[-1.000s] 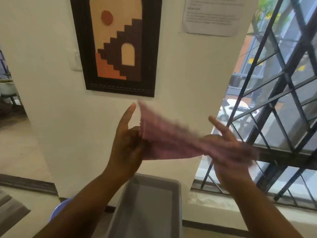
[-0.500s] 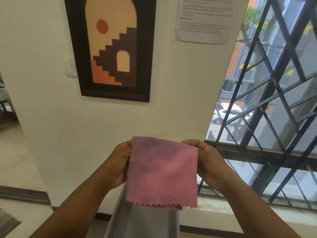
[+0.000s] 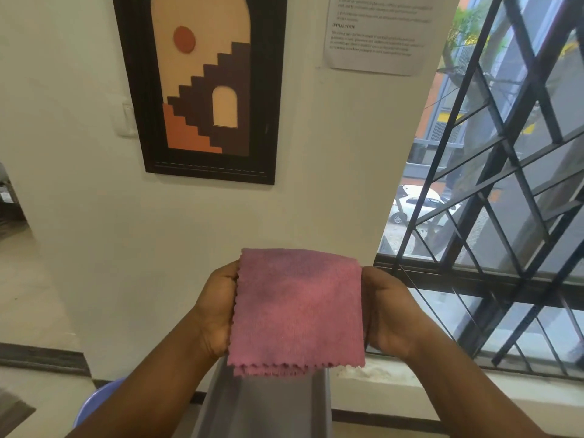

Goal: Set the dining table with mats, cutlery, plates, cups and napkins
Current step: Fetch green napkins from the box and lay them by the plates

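1. While the left hand [image 3: 218,306] grips the folded pink napkin [image 3: 297,308] at its nine o'clock edge, the right hand [image 3: 387,311] grips the three o'clock edge, holding it in the air.
2. Directly below hangs a grey bin [image 3: 265,406].
3. At one o'clock, a wall notice [image 3: 377,33] reads "INITIAL STATE"; the rest is illegible.
4. Half a second ago the napkin looked the same, both hands already clasping it.
5. A framed picture [image 3: 202,86] hangs at eleven o'clock; a barred window [image 3: 505,197] fills three o'clock.
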